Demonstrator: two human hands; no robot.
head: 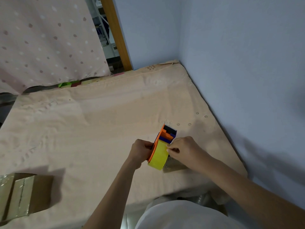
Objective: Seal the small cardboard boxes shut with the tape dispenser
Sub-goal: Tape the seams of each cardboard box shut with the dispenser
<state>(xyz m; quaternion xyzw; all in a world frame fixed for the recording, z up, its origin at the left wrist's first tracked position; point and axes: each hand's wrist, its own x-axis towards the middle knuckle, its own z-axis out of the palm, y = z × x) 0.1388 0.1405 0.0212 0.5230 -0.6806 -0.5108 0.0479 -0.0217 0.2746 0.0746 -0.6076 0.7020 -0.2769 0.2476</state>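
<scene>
Orange-and-blue tape dispenser [162,142], yellow roll fitted, held above the bed [92,123] toward 4 o'clock of the view. Left hand [140,152] curled round its orange side. Right hand [183,149] pinching the tape edge at the roll. Cardboard box [24,194], taped along its seam, lying on the bed at 8 o'clock, well apart from both hands.

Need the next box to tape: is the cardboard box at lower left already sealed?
Sealed on the face shown: clear tape covers the cardboard box along its centre seam. Other faces cannot be seen.
</scene>
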